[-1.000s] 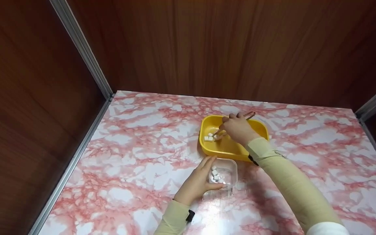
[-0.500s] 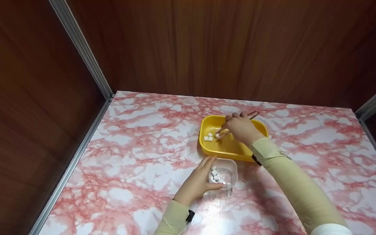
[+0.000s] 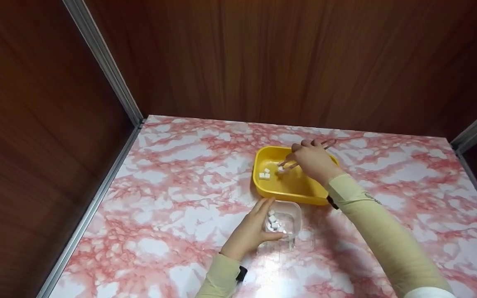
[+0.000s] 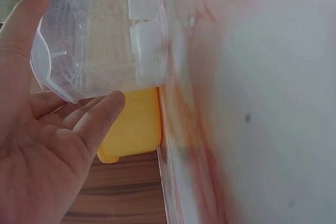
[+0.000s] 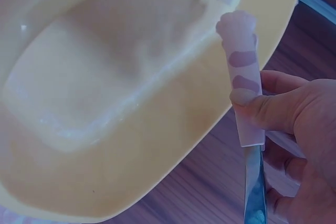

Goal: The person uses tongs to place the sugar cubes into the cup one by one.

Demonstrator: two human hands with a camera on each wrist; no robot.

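My right hand [image 3: 315, 163] holds small tongs [image 5: 243, 80] over the yellow tub [image 3: 290, 195]. Their arms have pink sleeves with a paw-shaped end and a bare metal back part. In the head view a white cube [image 3: 280, 169] sits between the tong tips. A few more white cubes [image 3: 264, 175] lie together at the tub's left side. Close in front of the tub, my left hand [image 3: 249, 229] grips a small clear plastic container [image 3: 293, 213], thumb on the near side and fingers on the far side. Several white cubes [image 3: 274, 224] lie inside it, mostly toward the left.
Everything stands on a table [image 3: 180, 198] with a red and white marbled top. Dark wooden panels [image 3: 263, 62] rise behind it and at the sides, with metal strips [image 3: 106, 62] along the corners.
My right hand and the tongs have moved to the right within the tub, drawing one white cube away from the others. The left hand and clear container have stayed put.
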